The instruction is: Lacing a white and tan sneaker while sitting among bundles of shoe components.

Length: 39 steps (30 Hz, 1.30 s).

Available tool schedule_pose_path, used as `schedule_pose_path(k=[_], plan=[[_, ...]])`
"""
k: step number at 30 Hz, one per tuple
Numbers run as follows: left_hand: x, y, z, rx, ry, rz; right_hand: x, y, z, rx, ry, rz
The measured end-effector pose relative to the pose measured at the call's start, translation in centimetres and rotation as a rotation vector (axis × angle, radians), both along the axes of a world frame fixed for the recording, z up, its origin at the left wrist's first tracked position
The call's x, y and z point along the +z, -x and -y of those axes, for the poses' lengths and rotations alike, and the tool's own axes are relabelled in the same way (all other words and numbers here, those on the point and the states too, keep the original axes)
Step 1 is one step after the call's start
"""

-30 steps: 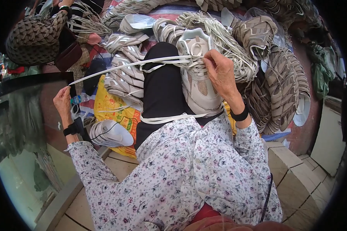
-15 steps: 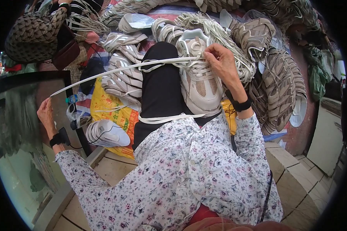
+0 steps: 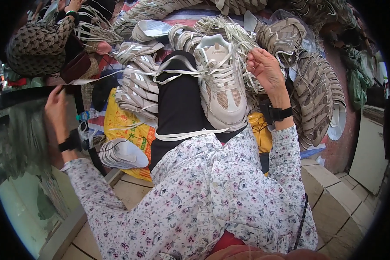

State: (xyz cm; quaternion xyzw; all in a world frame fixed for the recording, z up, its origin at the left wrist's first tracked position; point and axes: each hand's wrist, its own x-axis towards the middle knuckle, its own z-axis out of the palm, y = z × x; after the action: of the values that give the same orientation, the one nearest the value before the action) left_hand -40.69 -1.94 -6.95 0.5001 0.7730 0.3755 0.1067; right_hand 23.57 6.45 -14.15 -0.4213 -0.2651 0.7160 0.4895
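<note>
A beige and white sneaker point(image 3: 226, 111) lies on my right thigh, toe toward me, with its white lace threaded through the lower eyelets. One long loose end of the white lace point(image 3: 100, 79) stretches out to the left, its tip smeared by motion. My left hand point(image 3: 56, 106) is close below that tip, blurred, its fingers raised and apart from the lace. On the right, my right hand point(image 3: 268, 71) is held up beside the shoe collar, fingers loosely curled with a gap to the thumb. Another white lace point(image 3: 190, 135) runs across my black-clad thighs.
Stacked beige shoe uppers point(image 3: 314, 99) rise on the right, more uppers point(image 3: 138, 84) on the left. A bundle of white laces point(image 3: 229, 28) lies behind the sneaker. A yellow bag point(image 3: 119, 115), white insole-shaped pieces point(image 3: 125, 154) and a bottle point(image 3: 87, 115) are at left. Another person's hand point(image 3: 75, 5) shows top left.
The lace end has left my left hand's fingers and swung upward. My left hand rose slightly. My right hand moved right, away from the sneaker, and the lace loop over its tongue has come away.
</note>
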Motion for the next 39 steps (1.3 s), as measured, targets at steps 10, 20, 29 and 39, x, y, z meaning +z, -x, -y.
schedule_pose_path(k=[10,20,29,39], plan=[[-4.3,-36.3,-3.0,-0.811,0.223,0.106,-0.9,-2.4,0.5,-0.036,0.072,-0.400],[-4.5,-35.1,-4.8,-0.933,0.433,0.562,-2.6,-3.1,0.2,-0.065,0.103,-0.671],[-4.8,-33.3,-7.0,-0.961,0.588,0.529,-0.8,-12.8,-3.6,-0.170,-0.018,-0.540],[-4.2,-34.9,-6.9,-1.093,0.429,0.350,11.9,-26.8,-5.4,-0.572,-0.233,-0.078]])
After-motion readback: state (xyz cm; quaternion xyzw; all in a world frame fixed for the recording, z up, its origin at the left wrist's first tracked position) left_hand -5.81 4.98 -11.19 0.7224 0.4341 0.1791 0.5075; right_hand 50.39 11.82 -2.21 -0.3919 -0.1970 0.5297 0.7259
